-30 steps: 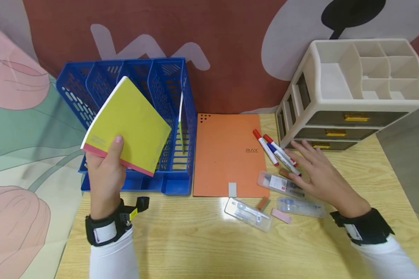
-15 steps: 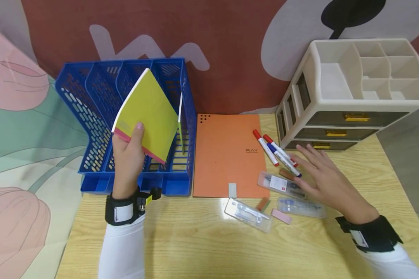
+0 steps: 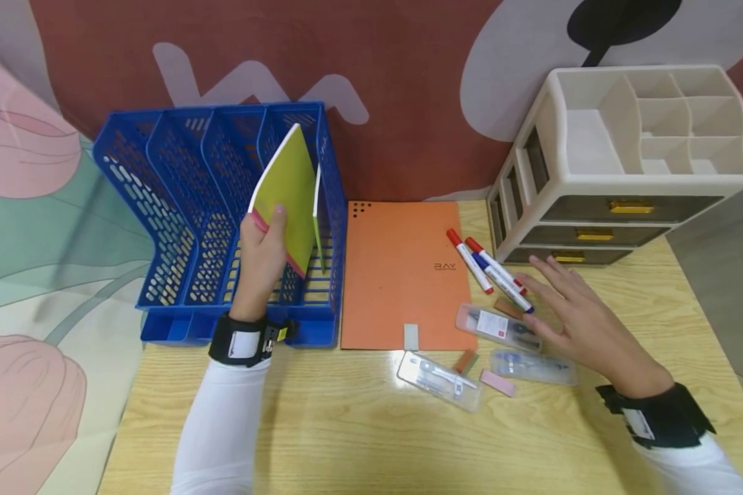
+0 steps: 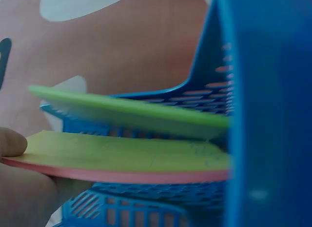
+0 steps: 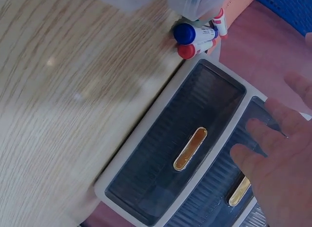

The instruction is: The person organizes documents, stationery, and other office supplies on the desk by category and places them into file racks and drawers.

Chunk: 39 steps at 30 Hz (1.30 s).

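Note:
My left hand (image 3: 261, 265) grips a yellow-green notebook (image 3: 294, 196) by its pink-edged lower side, thumb on the cover. The notebook is tilted, its far part inside the right end of the blue file rack (image 3: 167, 328). Beside it, against the rack's right wall, stands another thin notebook (image 3: 316, 199) with a green cover. In the left wrist view the held notebook (image 4: 122, 154) lies close alongside the standing one (image 4: 131, 109). My right hand (image 3: 585, 333), fingers spread, hovers by the markers (image 3: 501, 280) and holds nothing; the right wrist view shows its fingers in front of the drawers.
An orange folder (image 3: 396, 275) lies right of the rack, a grey eraser (image 3: 411, 337) on its edge. Clear compass cases (image 3: 439, 381), a pink eraser (image 3: 498, 383) and brown erasers lie nearby. A white drawer organizer (image 3: 557, 137) stands back right.
My left hand has moved right and slightly up with the notebook, turning it more edge-on into the rack's right end. The right hand has shifted slightly right and down.

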### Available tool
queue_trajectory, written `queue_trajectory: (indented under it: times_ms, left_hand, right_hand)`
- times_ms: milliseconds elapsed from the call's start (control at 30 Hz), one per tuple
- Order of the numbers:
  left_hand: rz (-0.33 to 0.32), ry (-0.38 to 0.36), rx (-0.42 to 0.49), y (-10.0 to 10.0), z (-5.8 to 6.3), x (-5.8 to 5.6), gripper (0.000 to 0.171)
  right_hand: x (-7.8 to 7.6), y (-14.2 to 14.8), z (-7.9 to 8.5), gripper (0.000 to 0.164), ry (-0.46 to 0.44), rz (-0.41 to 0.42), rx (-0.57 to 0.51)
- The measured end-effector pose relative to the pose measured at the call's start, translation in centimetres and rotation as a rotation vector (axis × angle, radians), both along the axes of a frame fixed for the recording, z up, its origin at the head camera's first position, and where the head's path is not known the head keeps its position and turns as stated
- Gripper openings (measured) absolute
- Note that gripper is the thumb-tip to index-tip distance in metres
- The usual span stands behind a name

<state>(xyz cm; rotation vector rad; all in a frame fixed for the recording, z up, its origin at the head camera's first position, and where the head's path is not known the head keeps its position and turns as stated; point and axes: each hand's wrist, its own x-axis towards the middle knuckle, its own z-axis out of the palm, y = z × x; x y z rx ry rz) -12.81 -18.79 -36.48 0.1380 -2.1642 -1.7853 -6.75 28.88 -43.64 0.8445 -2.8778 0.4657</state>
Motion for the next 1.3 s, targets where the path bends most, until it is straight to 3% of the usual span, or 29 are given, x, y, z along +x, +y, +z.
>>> queue_trajectory:
  times_ms: [267, 400, 700, 1133, 1200, 1300]
  left_hand:
    - [-0.011, -0.07, 0.066, 0.6, -1.3, -1.3, 0.039]
    - [-0.022, -0.057, 0.111, 1.0, -1.8, -1.9, 0.043]
    - [-0.151, -0.003, 0.02, 1.4, -2.5, -3.0, 0.05]
    - [-0.216, 0.038, 0.028, 1.7, -4.1, -3.9, 0.051]
    - [-0.227, 0.05, 0.026, 1.8, -4.3, -4.0, 0.057]
    - [-0.235, 0.078, 0.019, 1.8, -4.5, -4.0, 0.084]
  right_hand:
    - [0.0, -0.2, -0.2, 0.069, -0.008, -0.014, 0.036]
    - [0.3, -0.4, -0.3, 0.072, -0.03, -0.027, 0.021]
    - [0.6, -0.7, -0.2, 0.071, -0.072, -0.041, -0.097]
    - [0.8, -0.8, -0.3, 0.079, -0.092, -0.048, -0.109]
    - [0.9, -0.9, -0.4, 0.08, -0.09, -0.042, -0.111]
    - [0.9, -1.0, -0.5, 0.08, -0.085, -0.032, -0.112]
